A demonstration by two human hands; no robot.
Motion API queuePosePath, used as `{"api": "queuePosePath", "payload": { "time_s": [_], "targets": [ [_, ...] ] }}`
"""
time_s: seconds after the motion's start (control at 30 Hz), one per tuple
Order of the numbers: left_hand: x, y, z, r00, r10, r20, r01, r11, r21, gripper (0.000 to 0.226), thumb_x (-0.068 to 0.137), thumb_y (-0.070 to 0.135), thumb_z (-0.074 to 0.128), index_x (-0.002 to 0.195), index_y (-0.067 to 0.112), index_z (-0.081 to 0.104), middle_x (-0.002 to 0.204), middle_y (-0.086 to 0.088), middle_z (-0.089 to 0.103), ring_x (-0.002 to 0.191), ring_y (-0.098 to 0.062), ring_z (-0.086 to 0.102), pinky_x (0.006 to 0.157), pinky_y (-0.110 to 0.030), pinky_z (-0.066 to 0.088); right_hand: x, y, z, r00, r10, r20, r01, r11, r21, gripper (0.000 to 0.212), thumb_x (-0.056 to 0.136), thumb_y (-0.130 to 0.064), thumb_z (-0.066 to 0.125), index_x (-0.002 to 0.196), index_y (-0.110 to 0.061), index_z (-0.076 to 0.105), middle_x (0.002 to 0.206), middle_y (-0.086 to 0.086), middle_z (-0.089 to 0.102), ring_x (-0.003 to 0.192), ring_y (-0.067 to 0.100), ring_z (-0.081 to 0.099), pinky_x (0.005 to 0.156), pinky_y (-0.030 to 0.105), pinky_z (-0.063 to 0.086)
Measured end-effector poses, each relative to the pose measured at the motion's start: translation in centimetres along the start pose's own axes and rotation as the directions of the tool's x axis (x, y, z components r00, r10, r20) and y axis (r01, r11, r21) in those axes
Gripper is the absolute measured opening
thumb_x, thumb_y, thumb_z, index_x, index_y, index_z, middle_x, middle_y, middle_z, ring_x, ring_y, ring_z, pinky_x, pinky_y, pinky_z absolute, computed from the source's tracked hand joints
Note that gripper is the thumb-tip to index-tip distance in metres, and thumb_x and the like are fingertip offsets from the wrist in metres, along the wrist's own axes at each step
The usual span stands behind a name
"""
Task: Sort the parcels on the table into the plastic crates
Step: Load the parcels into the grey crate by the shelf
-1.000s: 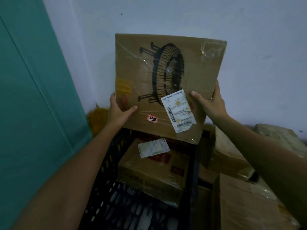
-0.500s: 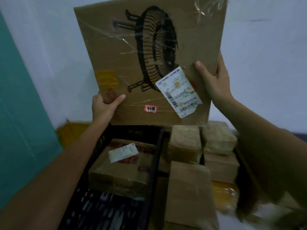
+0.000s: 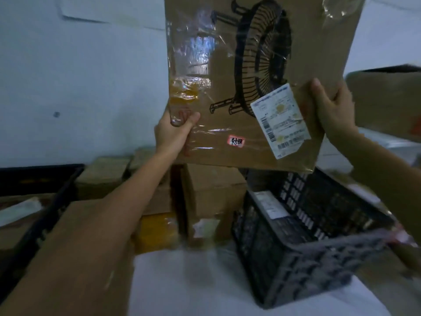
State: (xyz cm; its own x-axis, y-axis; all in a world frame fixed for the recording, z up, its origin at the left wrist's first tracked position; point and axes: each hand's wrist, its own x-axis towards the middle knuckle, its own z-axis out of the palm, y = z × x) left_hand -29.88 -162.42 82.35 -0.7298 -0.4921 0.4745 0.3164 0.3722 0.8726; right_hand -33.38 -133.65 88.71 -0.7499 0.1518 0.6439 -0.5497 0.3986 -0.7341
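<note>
Parcel [image 3: 227, 65] of flat, tape-glossed brown cardboard with a black fan print is held upright at upper centre, above a black latticed plastic crate [image 3: 307, 265] at lower right. Both arms reach up: the left hand [image 3: 175, 131] pinches its lower left edge, and the right hand [image 3: 332, 110] grips its right edge beside a skewed white label [image 3: 281, 119].

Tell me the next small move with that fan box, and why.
Probably lower the fan box toward the black crate. The left hand and right hand grip its side edges, holding it in the air, its bottom edge above the crate's far rim. Only one labelled parcel shows inside, though the box looks wide for it.
</note>
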Motion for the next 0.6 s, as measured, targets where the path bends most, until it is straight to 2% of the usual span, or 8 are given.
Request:
{"api": "queuePosePath", "payload": {
  "time_s": [0.1,0.17,0.23,0.33,0.43,0.47,0.53,0.6],
  "targets": [
    [-1.9,1.3,6.9,0.994,-0.041,0.102,0.045,0.998,-0.033,0.048,0.083,0.046,0.064,0.119,0.016,0.054,0.088,0.008,0.056,0.074,-0.003,0.053,0.058,-0.007,0.039,1.3,2.2,-6.1,0.997,0.027,-0.076,-0.031,0.998,-0.055,0.06,0.083,-0.059,0.055,0.132,-0.026,0.044,0.121,-0.009,0.058,0.11,0.011,0.058,0.098,0.04,0.048],
    [-2.6,1.9,10.7,0.987,-0.047,0.152,0.055,0.997,-0.049,0.048,0.083,0.047,0.062,0.121,0.019,0.053,0.097,0.008,0.058,0.081,-0.004,0.051,0.065,-0.012,0.038,2.3,3.7,-9.1,0.994,0.031,-0.105,-0.038,0.997,-0.071,0.055,0.087,-0.053,0.055,0.13,-0.021,0.045,0.118,-0.009,0.057,0.109,0.01,0.057,0.099,0.039,0.048],
    [-2.6,1.8,13.6,0.984,-0.051,0.171,0.061,0.997,-0.053,0.051,0.082,0.05,0.062,0.122,0.02,0.053,0.102,0.007,0.059,0.085,-0.006,0.051,0.073,-0.017,0.038,3.2,5.7,-11.1,0.996,0.057,-0.064,-0.061,0.997,-0.051,0.056,0.086,-0.049,0.059,0.133,-0.022,0.044,0.122,-0.007,0.058,0.11,0.011,0.058,0.098,0.037,0.048],
    [-2.3,0.3,16.7,0.975,-0.093,0.202,0.107,0.992,-0.059,0.048,0.08,0.052,0.065,0.116,0.022,0.055,0.1,0.007,0.063,0.082,-0.011,0.06,0.071,-0.016,0.048,4.4,9.1,-11.9,0.992,0.124,0.035,-0.122,0.991,-0.048,0.058,0.086,-0.042,0.064,0.136,-0.023,0.043,0.124,-0.005,0.058,0.109,0.014,0.059,0.09,0.031,0.049],
    [-1.8,-1.4,18.8,0.965,-0.14,0.22,0.162,0.983,-0.085,0.053,0.065,0.067,0.065,0.104,0.033,0.054,0.097,-0.001,0.07,0.085,-0.035,0.066,0.075,-0.049,0.056,5.4,12.0,-10.8,0.981,0.182,0.072,-0.175,0.98,-0.09,0.054,0.09,-0.039,0.059,0.137,-0.017,0.043,0.12,-0.003,0.057,0.102,0.013,0.058,0.076,0.018,0.048],
    [-1.4,-2.2,19.6,0.963,-0.156,0.221,0.177,0.981,-0.077,0.058,0.06,0.072,0.063,0.103,0.035,0.053,0.096,-0.003,0.07,0.086,-0.037,0.066,0.074,-0.053,0.056,5.8,13.0,-10.5,0.978,0.194,0.078,-0.185,0.977,-0.105,0.053,0.091,-0.039,0.057,0.136,-0.017,0.043,0.121,-0.002,0.057,0.103,0.015,0.058,0.076,0.019,0.048],
    [-1.0,-3.0,20.9,0.963,-0.174,0.207,0.188,0.981,-0.047,0.065,0.058,0.074,0.062,0.107,0.032,0.054,0.098,-0.003,0.07,0.086,-0.034,0.067,0.073,-0.049,0.056,6.9,14.9,-10.2,0.97,0.229,0.087,-0.218,0.969,-0.119,0.052,0.091,-0.042,0.055,0.136,-0.019,0.043,0.123,0.001,0.058,0.107,0.019,0.059,0.083,0.028,0.051],
    [-0.8,-3.0,21.8,0.961,-0.175,0.212,0.183,0.983,-0.016,0.057,0.069,0.064,0.065,0.111,0.028,0.055,0.098,0.0,0.069,0.078,-0.018,0.068,0.067,-0.036,0.057,7.7,16.5,-10.0,0.96,0.267,0.086,-0.258,0.96,-0.105,0.052,0.091,-0.045,0.054,0.137,-0.023,0.043,0.125,0.001,0.058,0.108,0.02,0.059,0.09,0.037,0.051]
  ]
}}
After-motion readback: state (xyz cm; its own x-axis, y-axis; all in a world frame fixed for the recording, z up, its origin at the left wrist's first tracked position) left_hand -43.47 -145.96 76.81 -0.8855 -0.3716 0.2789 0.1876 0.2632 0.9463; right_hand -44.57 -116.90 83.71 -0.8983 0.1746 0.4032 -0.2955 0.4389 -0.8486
